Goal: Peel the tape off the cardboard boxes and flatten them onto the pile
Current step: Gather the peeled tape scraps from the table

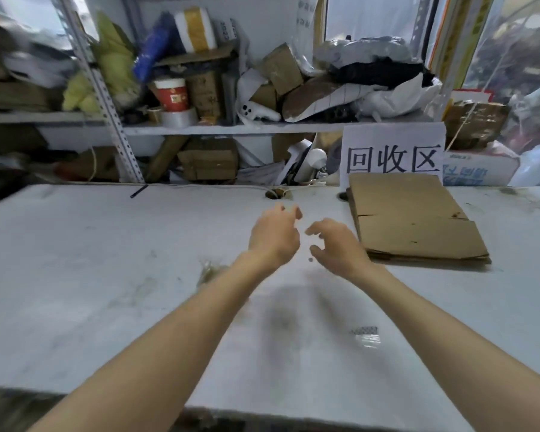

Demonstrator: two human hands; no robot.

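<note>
Clear tape scrap (367,336) lies on table (75,275), cardboard pile (418,219) beyond.

White paper sign (392,152) at the counter's (106,260) far edge, behind the flattened cardboard pile (415,219): "回收区" in black. Other print on shelf boxes too blurred to read.

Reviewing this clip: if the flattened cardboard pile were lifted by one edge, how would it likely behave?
The cardboard pile looks like loose flat sheets, so layers would probably slide apart. Its creased flaps would likely hinge and sag.
</note>
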